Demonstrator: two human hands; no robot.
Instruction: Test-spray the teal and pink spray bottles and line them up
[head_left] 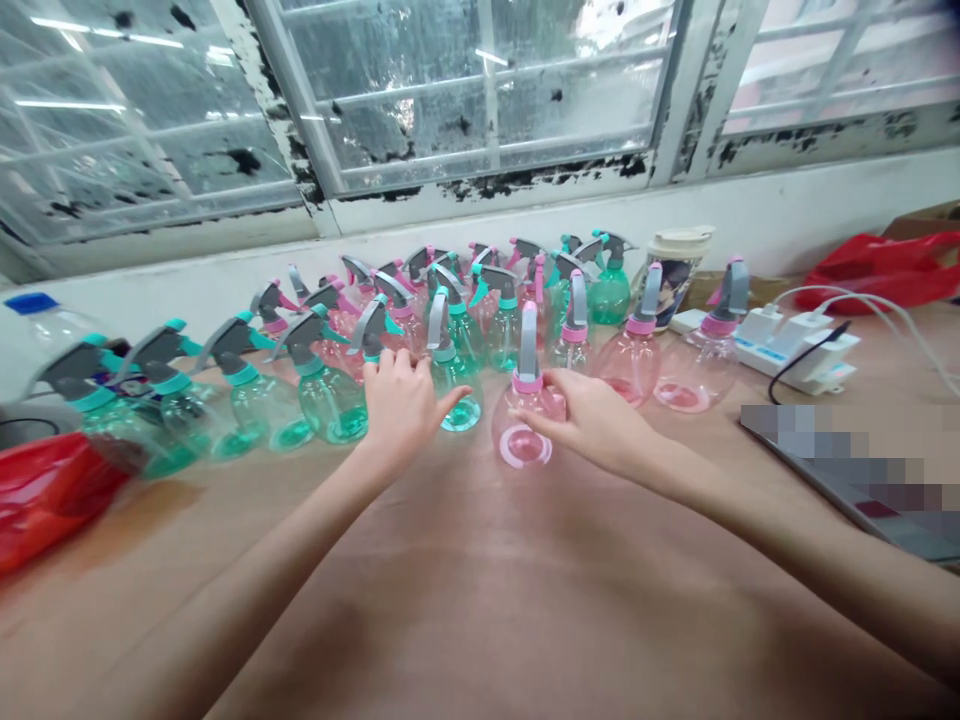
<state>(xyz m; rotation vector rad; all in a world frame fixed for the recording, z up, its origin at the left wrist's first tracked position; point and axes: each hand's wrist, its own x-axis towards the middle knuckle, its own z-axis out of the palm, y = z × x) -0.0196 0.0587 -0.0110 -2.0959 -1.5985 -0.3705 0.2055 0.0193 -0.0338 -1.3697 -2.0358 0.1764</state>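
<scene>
My right hand [581, 415] is closed around a clear pink spray bottle [527, 430], thumb across its front. The bottle stands upright on the table, its grey trigger head pointing away from me. My left hand [400, 400] is at a green spray bottle [373, 335], hiding most of its body. Its thumb sticks out to the right, apart from the fingers; whether the fingertips touch that bottle I cannot tell. Between my hands is another green spray bottle [455, 395] with a grey head. Further pink spray bottles [628, 365] stand right of my right hand.
Several green spray bottles [274, 415] line the left, with more rows behind. A red plastic bag [60, 495] lies at left, another red bag [881, 270] back right. At right are a paper cup [670, 265], a white power strip [799, 345] with cables and a laptop [862, 490]. Windows [480, 90] rise behind.
</scene>
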